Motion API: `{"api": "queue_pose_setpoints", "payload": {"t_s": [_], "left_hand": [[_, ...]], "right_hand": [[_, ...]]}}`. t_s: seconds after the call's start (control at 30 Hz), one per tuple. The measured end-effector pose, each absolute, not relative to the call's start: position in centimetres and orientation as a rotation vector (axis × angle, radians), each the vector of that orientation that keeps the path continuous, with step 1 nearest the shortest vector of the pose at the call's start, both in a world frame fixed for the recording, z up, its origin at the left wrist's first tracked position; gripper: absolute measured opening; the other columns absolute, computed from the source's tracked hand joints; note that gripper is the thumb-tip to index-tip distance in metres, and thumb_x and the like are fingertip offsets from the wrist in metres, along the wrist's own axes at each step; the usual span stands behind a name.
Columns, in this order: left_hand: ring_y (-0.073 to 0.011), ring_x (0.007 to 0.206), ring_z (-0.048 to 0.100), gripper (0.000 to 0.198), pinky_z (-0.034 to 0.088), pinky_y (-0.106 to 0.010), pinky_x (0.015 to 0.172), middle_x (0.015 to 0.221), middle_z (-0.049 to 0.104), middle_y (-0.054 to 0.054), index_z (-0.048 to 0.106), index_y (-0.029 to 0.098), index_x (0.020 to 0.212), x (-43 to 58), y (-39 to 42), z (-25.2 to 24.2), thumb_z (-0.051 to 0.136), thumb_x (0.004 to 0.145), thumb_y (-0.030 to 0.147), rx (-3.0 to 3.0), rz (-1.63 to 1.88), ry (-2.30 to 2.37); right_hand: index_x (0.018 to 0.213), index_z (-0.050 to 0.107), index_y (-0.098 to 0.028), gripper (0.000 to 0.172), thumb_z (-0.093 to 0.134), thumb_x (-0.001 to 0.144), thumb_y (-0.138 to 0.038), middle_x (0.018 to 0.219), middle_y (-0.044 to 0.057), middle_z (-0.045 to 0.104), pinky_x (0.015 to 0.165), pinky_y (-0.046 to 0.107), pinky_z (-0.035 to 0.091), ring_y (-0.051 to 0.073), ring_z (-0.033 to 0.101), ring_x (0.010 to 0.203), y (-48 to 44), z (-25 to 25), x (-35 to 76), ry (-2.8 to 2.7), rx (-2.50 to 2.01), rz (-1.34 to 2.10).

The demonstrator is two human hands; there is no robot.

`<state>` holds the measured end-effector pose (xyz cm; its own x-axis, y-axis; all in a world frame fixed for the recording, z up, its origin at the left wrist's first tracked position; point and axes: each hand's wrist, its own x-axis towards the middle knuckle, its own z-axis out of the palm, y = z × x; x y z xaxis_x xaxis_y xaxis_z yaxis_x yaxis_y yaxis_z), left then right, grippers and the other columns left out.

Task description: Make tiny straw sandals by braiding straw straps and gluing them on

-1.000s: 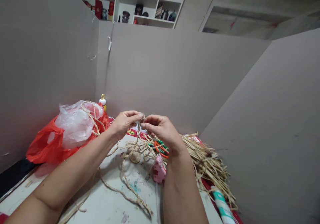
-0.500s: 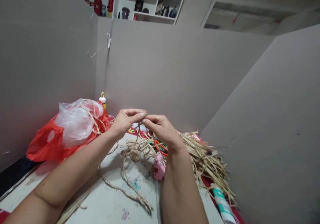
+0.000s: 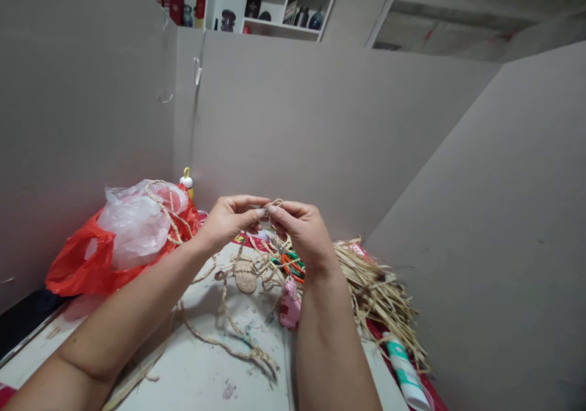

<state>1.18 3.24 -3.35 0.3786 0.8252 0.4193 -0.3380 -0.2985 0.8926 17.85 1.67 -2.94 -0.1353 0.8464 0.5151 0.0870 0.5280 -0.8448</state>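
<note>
Cord (image 3: 277, 202) shifted rightward | both hands (image 3: 306, 226) pinching it, close together | exact grip partly hidden

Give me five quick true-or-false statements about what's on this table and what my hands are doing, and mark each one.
1. The left hand and right hand meet at a straw strand. True.
2. The red plastic bag lies to the left of the straw bundle. True.
3. The right hand is gripping the red plastic bag. False: it is at the straw strand, away from the bag.
4. A pink object shows just left of the right forearm. True.
5. The pink object shows to the right of the straw bundle. False: it shows to the left of it.
</note>
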Motion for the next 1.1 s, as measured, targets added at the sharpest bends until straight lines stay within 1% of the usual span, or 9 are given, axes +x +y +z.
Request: {"api": "queue_pose_setpoints", "payload": {"t_s": [0.17,0.33,0.5,0.63,0.73,0.83,0.9,0.97,1.1], "left_hand": [[-0.009,0.057,0.058,0.026,0.05,-0.024,0.059,0.068,0.067,0.0,0.071,0.014,0.094,1.7,3.1,-3.7,0.076,0.07,0.022,1.422,1.334,0.472],[-0.0082,0.06,0.057,0.013,0.048,-0.022,0.059,0.072,0.067,-0.002,0.07,0.012,0.079,2.0,2.8,-3.6,0.074,0.07,0.021,1.462,1.327,0.532],[-0.0085,0.061,0.055,0.011,0.046,-0.024,0.061,0.068,0.064,0.0,0.067,0.013,0.073,1.7,2.6,-3.3,0.074,0.068,0.019,1.481,1.312,0.547],[-0.0083,0.06,0.055,0.015,0.044,-0.024,0.061,0.066,0.062,0.002,0.063,0.013,0.071,1.1,2.8,-3.0,0.076,0.064,0.017,1.457,1.19,0.506],[-0.0071,0.054,0.054,0.02,0.041,-0.023,0.056,0.063,0.059,0.004,0.06,0.014,0.072,0.6,3.1,-2.8,0.078,0.064,0.018,1.455,1.022,0.492],[-0.0067,0.048,0.053,0.023,0.039,-0.021,0.05,0.058,0.057,0.005,0.057,0.015,0.073,0.6,3.2,-3.0,0.078,0.068,0.022,1.496,0.929,0.486],[-0.0069,0.045,0.052,0.024,0.04,-0.021,0.048,0.056,0.058,0.005,0.055,0.016,0.073,0.8,3.1,-3.2,0.077,0.07,0.025,1.523,0.967,0.474],[-0.0075,0.045,0.054,0.024,0.043,-0.022,0.049,0.058,0.062,0.003,0.056,0.016,0.075,1.0,2.9,-3.3,0.077,0.071,0.026,1.534,1.057,0.464],[-0.0104,0.057,0.064,0.019,0.051,-0.024,0.058,0.072,0.071,-0.002,0.064,0.014,0.082,1.3,2.5,-3.2,0.076,0.072,0.025,1.521,1.152,0.44]], "right_hand": [[0.064,0.07,-0.018,0.022,0.074,0.078,-0.035,0.049,-0.006,0.046,0.043,0.023,0.027,0.008,0.035,0.045,1.9,-3.1,17.5,-1.484,-0.749,0.832],[0.069,0.073,-0.019,0.018,0.074,0.076,-0.036,0.045,-0.006,0.048,0.042,0.021,0.029,0.006,0.037,0.041,2.3,-3.1,16.9,-1.342,-0.684,0.853],[0.067,0.073,-0.019,0.018,0.074,0.072,-0.036,0.043,-0.007,0.049,0.038,0.02,0.028,0.006,0.036,0.038,2.2,-2.9,16.2,-1.267,-0.656,0.879],[0.067,0.075,-0.018,0.015,0.076,0.072,-0.032,0.044,-0.006,0.052,0.037,0.02,0.029,0.005,0.038,0.037,1.9,-2.8,16.4,-1.297,-0.669,0.893],[0.065,0.075,-0.017,0.015,0.078,0.071,-0.03,0.044,-0.005,0.054,0.036,0.019,0.029,0.005,0.039,0.036,1.6,-2.7,16.7,-1.336,-0.685,0.882],[0.064,0.075,-0.017,0.015,0.078,0.071,-0.03,0.043,-0.005,0.055,0.036,0.019,0.029,0.005,0.04,0.036,1.5,-2.6,17.0,-1.34,-0.685,0.86],[0.067,0.075,-0.017,0.014,0.078,0.072,-0.03,0.043,-0.005,0.054,0.036,0.019,0.03,0.005,0.04,0.036,1.4,-2.5,17.1,-1.321,-0.677,0.848],[0.068,0.076,-0.018,0.013,0.077,0.072,-0.03,0.043,-0.005,0.054,0.036,0.019,0.031,0.005,0.04,0.036,1.3,-2.3,17.1,-1.288,-0.664,0.837],[0.066,0.074,-0.018,0.014,0.075,0.071,-0.031,0.045,-0.006,0.053,0.035,0.019,0.031,0.005,0.039,0.036,0.9,-1.7,17.1,-1.199,-0.635,0.817]]}}
